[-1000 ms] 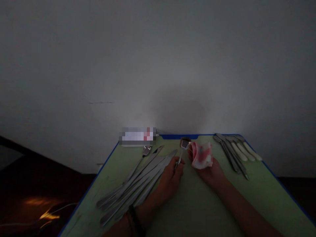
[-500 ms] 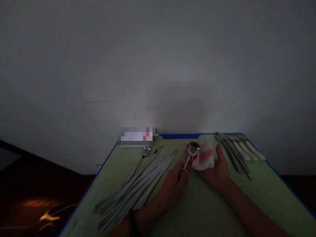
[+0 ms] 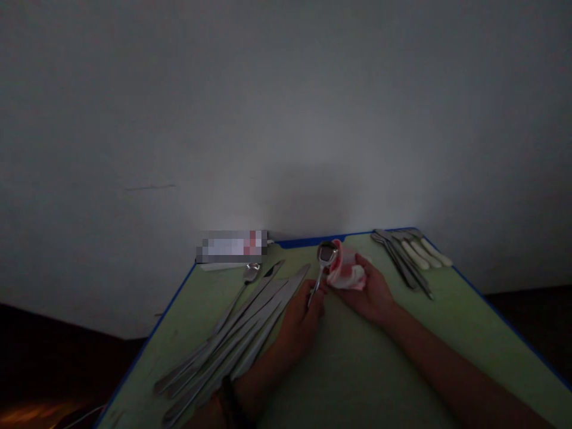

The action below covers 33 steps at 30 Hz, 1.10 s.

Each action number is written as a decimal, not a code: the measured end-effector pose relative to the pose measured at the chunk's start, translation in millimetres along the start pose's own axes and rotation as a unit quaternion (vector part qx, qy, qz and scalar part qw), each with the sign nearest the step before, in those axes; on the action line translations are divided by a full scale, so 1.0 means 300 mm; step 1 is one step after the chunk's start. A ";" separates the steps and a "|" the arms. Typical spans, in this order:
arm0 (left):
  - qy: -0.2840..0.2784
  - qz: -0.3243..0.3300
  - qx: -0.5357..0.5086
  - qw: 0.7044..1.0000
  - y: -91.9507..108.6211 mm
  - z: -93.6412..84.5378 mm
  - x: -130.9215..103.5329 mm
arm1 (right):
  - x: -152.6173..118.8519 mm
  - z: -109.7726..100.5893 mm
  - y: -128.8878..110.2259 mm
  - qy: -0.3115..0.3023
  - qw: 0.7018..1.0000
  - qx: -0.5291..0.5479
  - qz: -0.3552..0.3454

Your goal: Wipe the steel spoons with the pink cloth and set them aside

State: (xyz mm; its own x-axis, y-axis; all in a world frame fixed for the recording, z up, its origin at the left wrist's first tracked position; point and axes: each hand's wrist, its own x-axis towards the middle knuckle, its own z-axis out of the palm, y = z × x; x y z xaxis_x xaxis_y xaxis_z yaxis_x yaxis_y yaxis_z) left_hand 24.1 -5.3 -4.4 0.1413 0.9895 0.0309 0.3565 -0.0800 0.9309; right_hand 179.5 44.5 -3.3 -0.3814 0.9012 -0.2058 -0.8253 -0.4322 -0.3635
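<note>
My left hand (image 3: 301, 313) is closed round the handle of a metal spoon (image 3: 328, 254), its bowl pointing up and away from me. A red and white cloth (image 3: 347, 271) lies in my right hand (image 3: 373, 295), bunched between the thumb and fingers right beside the spoon's bowl. The cloth's left edge is folded up against the bowl; whether it presses on the metal I cannot tell. Left of my left hand several metal table knives (image 3: 250, 328) lie fanned out, with another spoon (image 3: 252, 273) along their far side.
Under everything is a pale green tabletop (image 3: 366, 369) with a blue rim. At its back right lie metal cutlery (image 3: 397, 262) and several white-handled pieces (image 3: 422, 253). A blurred-out packet (image 3: 232, 245) stands at the back left, near a grey wall (image 3: 286, 119).
The cloth, open over my right palm before, is now bunched up and folded toward the spoon's bowl. My right fingers have curled in more. The whole view has shifted a little.
</note>
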 end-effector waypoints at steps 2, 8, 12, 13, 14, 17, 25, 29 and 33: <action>-0.003 0.007 -0.011 1.000 -0.006 0.004 0.002 | 0.001 -0.010 0.006 0.003 1.000 -0.022 0.005; -0.017 0.029 -0.050 0.998 -0.006 0.002 -0.003 | 0.033 -0.043 0.016 0.071 0.996 -0.043 -0.041; -0.054 0.025 -0.014 0.998 -0.004 0.002 -0.008 | 0.035 -0.039 0.010 0.029 0.999 -0.029 -0.025; -0.059 0.022 -0.005 0.998 -0.005 0.003 -0.008 | 0.031 -0.035 0.008 0.016 0.999 -0.019 -0.020; -0.061 0.019 0.003 0.998 -0.006 0.005 -0.007 | 0.026 -0.031 0.006 0.007 1.000 -0.009 -0.022; -0.071 0.011 0.030 0.997 -0.004 0.011 -0.004 | 0.007 -0.018 0.003 -0.012 0.999 0.005 -0.039; -0.078 0.019 0.175 0.981 0.012 0.000 0.005 | -0.017 -0.015 -0.006 -0.023 0.999 0.010 -0.029; -0.065 0.021 0.270 0.960 0.008 -0.011 0.009 | -0.019 -0.024 -0.020 -0.043 0.998 0.024 -0.038; -0.072 0.029 0.274 0.959 0.005 -0.019 0.008 | -0.005 -0.023 -0.022 -0.037 0.997 0.014 -0.059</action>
State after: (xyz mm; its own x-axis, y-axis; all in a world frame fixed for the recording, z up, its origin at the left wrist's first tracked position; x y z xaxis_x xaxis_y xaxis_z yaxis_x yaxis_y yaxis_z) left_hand 19.9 -2.6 -0.8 0.2869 0.9579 -0.0111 0.7703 -0.2238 0.5971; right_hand 188.3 45.8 -6.8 -0.3095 0.9462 -0.0942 -0.8772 -0.3223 -0.3558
